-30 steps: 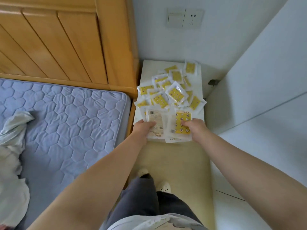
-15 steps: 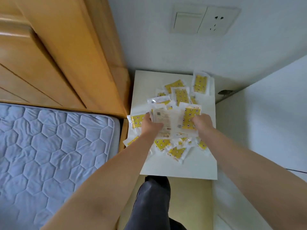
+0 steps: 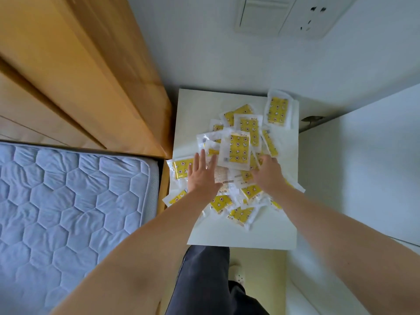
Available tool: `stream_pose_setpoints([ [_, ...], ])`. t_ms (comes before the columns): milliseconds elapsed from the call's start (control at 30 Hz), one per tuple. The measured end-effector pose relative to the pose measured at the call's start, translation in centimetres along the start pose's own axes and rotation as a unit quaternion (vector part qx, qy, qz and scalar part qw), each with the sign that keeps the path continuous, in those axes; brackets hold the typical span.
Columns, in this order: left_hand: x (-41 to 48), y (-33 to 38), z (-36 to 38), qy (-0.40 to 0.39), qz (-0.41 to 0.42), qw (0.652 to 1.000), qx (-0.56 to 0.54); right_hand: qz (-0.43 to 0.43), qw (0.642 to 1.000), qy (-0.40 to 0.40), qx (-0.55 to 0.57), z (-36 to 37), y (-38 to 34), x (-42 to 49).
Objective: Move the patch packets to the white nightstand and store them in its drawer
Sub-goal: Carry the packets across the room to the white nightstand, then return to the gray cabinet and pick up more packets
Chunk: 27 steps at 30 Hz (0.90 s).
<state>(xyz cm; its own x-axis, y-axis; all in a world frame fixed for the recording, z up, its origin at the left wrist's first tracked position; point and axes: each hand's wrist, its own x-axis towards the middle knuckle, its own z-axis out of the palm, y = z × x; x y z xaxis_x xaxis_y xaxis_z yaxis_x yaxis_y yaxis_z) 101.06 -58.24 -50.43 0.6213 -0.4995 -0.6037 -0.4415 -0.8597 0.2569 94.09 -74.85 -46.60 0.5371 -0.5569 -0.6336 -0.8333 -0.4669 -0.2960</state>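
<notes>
On top of the white nightstand point(image 3: 250, 237), your left grip point(image 3: 203, 176) lies flat on the patch packets point(image 3: 246, 130), fingers straight and slightly spread, pinching nothing. Your right grip point(image 3: 268, 173) sits just beside it on the same heap. Its fingers bend down among the packets, and you cannot tell whether they are pinching one.

Between your two grips a larger packet point(image 3: 236, 148) leans tilted on the pile. Each packet is a clear, white-edged sachet holding a yellow sheet printed with rows of small star and crescent shapes. Under your left grip one packet point(image 3: 223, 178) lies with a pale printed side up. It carries lines of small writing and a darker strip, all too small to read. The short marks on the other sachets are no clearer.

The packets overlap in a loose heap across the middle of the nightstand top. One lone packet point(image 3: 277, 109) rests at the back right corner, and another point(image 3: 181, 168) hangs over the left edge by the bed.

To the left stand the wooden headboard point(image 3: 91, 64) and a quilted blue-grey mattress point(image 3: 68, 201). On the wall behind are a switch point(image 3: 261, 17) and a socket point(image 3: 311, 17). Below the nightstand you see your dark trousers point(image 3: 204, 280).
</notes>
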Motion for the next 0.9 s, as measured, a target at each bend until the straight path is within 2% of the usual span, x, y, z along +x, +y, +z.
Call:
stream_pose_setpoints([
  [267, -6.1, 1.5, -3.4, 0.061, -0.004, 0.998, -0.027, -0.067, 0.997, 0.016, 0.017, -2.9, -2.1, -5.3],
  [533, -18.4, 3.3, -3.5, 0.184, -0.037, 0.981, -0.039, -0.230, 0.972, 0.051, -0.018, -3.1, -1.7, -16.2],
  [733, -30.1, 2.3, -3.5, 0.289, -0.095, 0.950, -0.067, -0.401, 0.912, 0.069, -0.058, -2.7, -4.1, -26.2],
  [900, -41.0, -1.3, -5.2, 0.374, -0.172, 0.909, -0.065, -0.532, 0.842, 0.056, -0.071, -1.3, -9.0, -35.6],
])
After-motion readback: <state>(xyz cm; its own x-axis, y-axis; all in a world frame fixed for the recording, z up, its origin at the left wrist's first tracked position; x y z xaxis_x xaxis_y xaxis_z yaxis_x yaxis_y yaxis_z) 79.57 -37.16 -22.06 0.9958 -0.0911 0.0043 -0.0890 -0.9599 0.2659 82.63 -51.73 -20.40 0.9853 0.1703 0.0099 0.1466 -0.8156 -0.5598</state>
